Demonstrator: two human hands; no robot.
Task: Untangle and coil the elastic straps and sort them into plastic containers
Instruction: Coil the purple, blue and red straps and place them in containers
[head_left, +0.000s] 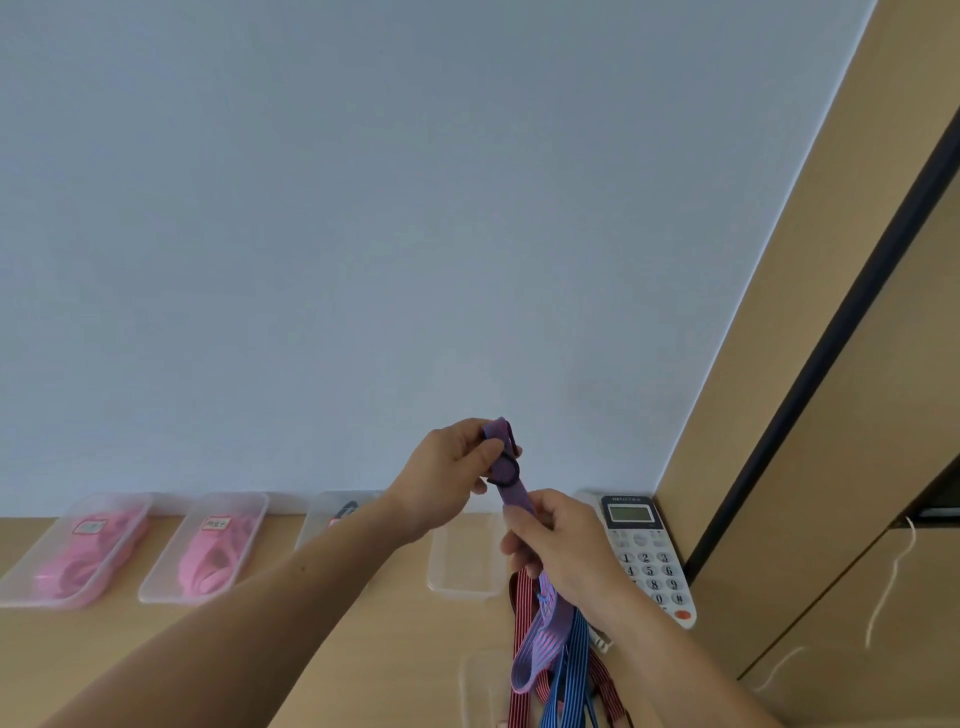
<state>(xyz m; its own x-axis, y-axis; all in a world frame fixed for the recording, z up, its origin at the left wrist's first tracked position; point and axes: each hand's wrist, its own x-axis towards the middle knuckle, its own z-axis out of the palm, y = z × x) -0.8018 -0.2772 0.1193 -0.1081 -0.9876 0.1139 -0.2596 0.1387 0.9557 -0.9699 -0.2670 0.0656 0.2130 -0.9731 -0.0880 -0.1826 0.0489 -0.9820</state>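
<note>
I hold a purple-and-pink striped elastic strap (508, 475) up in front of the wall. My left hand (451, 470) pinches its upper end, where a small coil with a black ring sits. Lower down, my right hand (558, 545) grips the same strap, whose tail (540, 642) hangs in a loop towards the desk. Beneath it lie a red-and-black strap (519, 691) and a blue striped strap (569, 675). Four clear plastic containers stand in a row at the wall: two with pink straps (85, 551) (210, 551), one with a dark strap (337, 514), one with nothing in it (462, 571).
A white desk telephone (647, 556) stands right of the containers against the wall. A wooden cabinet (831, 467) with a dark strip rises on the right, with a thin white cord (893, 577) hanging on it. Another clear lid or container (480, 686) lies under the loose straps.
</note>
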